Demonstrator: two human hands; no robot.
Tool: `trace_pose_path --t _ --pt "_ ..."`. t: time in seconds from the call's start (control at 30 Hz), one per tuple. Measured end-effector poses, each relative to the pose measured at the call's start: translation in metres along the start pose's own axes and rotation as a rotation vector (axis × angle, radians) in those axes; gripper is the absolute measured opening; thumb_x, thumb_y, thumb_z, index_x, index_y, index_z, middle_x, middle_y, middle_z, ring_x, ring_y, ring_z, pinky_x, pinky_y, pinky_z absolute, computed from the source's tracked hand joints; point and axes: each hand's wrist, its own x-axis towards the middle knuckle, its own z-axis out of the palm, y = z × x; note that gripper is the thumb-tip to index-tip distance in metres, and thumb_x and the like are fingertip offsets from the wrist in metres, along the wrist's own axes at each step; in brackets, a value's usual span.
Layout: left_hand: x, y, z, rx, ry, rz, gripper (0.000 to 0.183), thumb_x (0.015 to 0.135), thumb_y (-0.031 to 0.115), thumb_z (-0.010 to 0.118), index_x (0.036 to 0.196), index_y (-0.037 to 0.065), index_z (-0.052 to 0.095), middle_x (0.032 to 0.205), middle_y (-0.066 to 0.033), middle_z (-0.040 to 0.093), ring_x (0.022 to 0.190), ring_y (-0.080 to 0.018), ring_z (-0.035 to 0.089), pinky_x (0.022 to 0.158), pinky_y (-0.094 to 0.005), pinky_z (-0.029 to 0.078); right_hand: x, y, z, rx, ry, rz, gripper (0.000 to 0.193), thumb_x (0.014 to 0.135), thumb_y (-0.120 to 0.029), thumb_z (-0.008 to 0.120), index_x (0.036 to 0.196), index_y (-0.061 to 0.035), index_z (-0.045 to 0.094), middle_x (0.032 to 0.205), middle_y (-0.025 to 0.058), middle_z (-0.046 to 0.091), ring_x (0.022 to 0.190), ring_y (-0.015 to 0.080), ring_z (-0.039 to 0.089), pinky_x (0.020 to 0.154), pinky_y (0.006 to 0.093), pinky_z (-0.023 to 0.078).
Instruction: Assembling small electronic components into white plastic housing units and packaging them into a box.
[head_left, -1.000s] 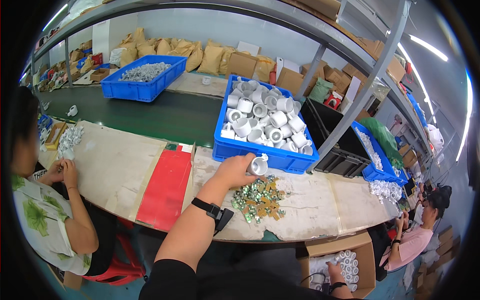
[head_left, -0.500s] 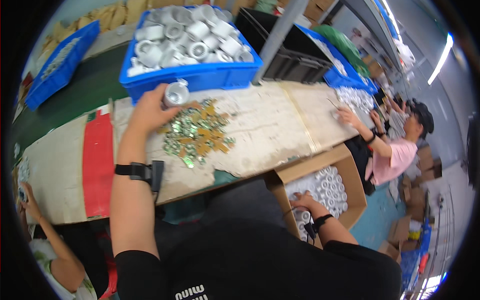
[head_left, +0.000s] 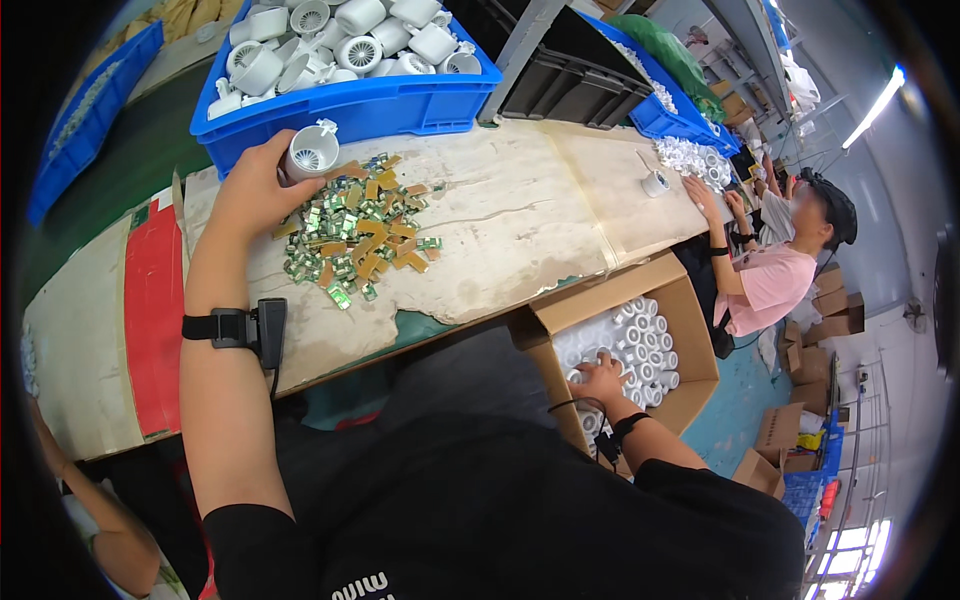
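My left hand is closed around a white plastic cup-shaped housing, its mouth facing up and a slotted bottom showing inside. It holds the housing at the near edge of a pile of small green and tan circuit boards on the worktable. My right hand is down inside an open cardboard box at the right, its fingers bent over a white housing near the box's left side. Rows of white housings stand in that box. A blue bin heaped with similar housings stands beyond the boards.
The worktable has a worn cardboard cover and a red strip at left. A grey post and a black crate stand beyond. A co-worker in pink works at right beside white parts; another person's arm shows lower left.
The view has shifted, so the table and bins sit lower-right to upper-left of before. My left hand still holds the housing, now tilted more open toward me; my right hand stays in the box.
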Motion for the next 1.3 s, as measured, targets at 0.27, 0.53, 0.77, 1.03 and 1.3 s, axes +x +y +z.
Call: trace_pose_path --t 0.27,0.53,0.77,1.03,1.3 --pt "0.002 -0.004 0.004 -0.015 0.002 0.001 0.059 0.08 0.029 0.091 0.128 0.005 0.068 0.103 -0.0184 0.078 0.087 -0.0326 0.075 0.079 -0.0413 0.058 0.034 0.064 0.011 0.346 -0.089 -0.204 0.069 0.075 -0.067 0.088 0.119 -0.0144 0.085 0.136 0.0244 0.068 0.136 0.0421 0.058 0.119 0.0504 0.044" --pt "-0.001 0.003 -0.002 0.016 -0.065 -0.075 0.059 0.081 0.023 0.089 0.132 0.004 0.067 0.109 -0.0186 0.078 0.096 -0.0319 0.074 0.086 -0.04 0.056 0.026 0.052 0.004 0.084 -0.226 -0.345 0.076 0.068 -0.054 0.097 0.13 -0.0137 0.079 0.139 0.0199 0.067 0.128 0.0397 0.066 0.11 0.0436 0.053" --pt "0.008 0.005 0.007 -0.044 -0.016 0.027 0.054 0.08 0.028 0.091 0.124 0.004 0.069 0.101 -0.0192 0.078 0.088 -0.0341 0.075 0.079 -0.0429 0.058 0.024 0.06 -0.004 0.023 -0.227 -0.246 0.079 0.064 -0.059 0.096 0.129 -0.0158 0.08 0.138 0.0172 0.069 0.125 0.0369 0.068 0.11 0.0412 0.053" --pt "-0.001 -0.017 0.004 -0.073 -0.015 0.029 0.055 0.078 0.029 0.091 0.12 0.002 0.069 0.101 -0.0213 0.078 0.092 -0.0376 0.076 0.081 -0.0453 0.059 0.032 0.04 -0.107 0.211 -0.293 -0.354 0.077 0.057 -0.036 0.101 0.124 -0.0056 0.078 0.121 0.0162 0.078 0.112 0.0329 0.074 0.101 0.0407 0.056" --pt "-0.001 0.009 -0.004 0.1 -0.067 -0.081 0.057 0.077 0.04 0.089 0.116 0.006 0.067 0.106 -0.0241 0.076 0.104 -0.0451 0.072 0.089 -0.0543 0.058 -0.022 -0.073 -0.367 0.702 -0.457 -0.899 0.067 0.065 -0.009 0.1 0.126 0.0035 0.074 0.121 0.0065 0.069 0.112 0.0176 0.067 0.1 0.0342 0.052"
